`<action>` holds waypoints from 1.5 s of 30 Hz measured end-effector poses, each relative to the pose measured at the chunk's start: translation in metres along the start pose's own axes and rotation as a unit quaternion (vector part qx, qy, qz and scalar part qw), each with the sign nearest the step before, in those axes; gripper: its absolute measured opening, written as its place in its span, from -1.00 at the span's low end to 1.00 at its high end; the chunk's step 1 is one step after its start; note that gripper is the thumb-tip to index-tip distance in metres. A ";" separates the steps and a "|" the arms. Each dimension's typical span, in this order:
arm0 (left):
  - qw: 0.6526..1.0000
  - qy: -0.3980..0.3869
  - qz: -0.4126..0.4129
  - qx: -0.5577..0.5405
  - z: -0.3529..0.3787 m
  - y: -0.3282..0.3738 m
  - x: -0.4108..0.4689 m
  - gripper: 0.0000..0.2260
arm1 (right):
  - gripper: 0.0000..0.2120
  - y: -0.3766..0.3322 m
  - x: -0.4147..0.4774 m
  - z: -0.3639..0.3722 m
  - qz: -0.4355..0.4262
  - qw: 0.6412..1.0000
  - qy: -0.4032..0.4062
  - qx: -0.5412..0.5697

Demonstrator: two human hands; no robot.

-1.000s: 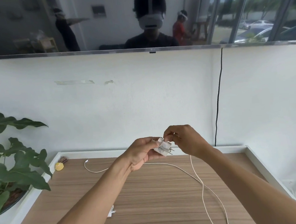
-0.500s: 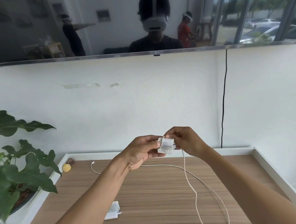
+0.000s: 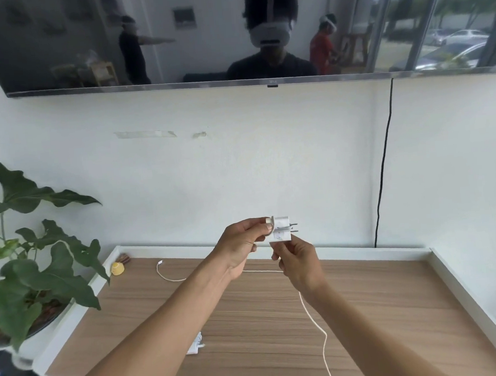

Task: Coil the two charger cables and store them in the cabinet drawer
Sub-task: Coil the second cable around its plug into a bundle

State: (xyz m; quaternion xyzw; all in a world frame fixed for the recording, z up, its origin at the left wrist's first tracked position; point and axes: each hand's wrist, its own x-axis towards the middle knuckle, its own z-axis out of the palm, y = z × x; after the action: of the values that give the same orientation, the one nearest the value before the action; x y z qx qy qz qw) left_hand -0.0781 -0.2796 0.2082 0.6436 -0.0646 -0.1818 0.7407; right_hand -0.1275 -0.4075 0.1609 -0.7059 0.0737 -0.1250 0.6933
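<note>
My left hand (image 3: 239, 244) pinches a white charger plug (image 3: 281, 229) above the wooden cabinet top (image 3: 367, 311), with the two prongs pointing right. Just below the plug, my right hand (image 3: 299, 260) grips its white cable (image 3: 315, 324), which hangs down from the hand and trails off the front edge. The cable's far end (image 3: 161, 264) lies on the wood at the back left. A second white charger (image 3: 195, 344), with its cable wound around it, lies on the wood under my left forearm.
A potted plant (image 3: 32, 261) with large leaves stands at the left. A small yellow object (image 3: 118, 268) sits in the back left corner. White raised edging (image 3: 468, 295) borders the top. A dark screen (image 3: 230, 33) hangs on the wall with a black cord (image 3: 382, 178) running down.
My right hand dropped from the top of the plug to just beneath it, taking the cable. The plug turned so its prongs point right.
</note>
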 end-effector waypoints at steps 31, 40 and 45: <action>0.983 -0.148 0.064 0.091 -0.016 -0.004 -0.014 -0.79 | -0.92 -0.109 0.047 -0.047 -0.126 0.860 -0.240 -0.432; 0.991 -0.109 0.013 -0.077 -0.020 0.011 -0.016 -0.84 | -0.71 -0.037 0.021 -0.021 -0.026 0.986 -0.148 -0.071; 0.997 -0.011 -0.012 -0.076 -0.015 0.004 -0.009 -0.83 | -0.62 -0.004 0.002 0.008 -0.029 0.989 -0.014 -0.144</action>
State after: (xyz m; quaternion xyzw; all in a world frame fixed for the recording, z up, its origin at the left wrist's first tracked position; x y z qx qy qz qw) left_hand -0.0806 -0.2622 0.2107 0.5842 -0.0507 -0.2024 0.7844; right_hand -0.1240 -0.3998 0.1655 -0.8021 0.0605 -0.1231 0.5812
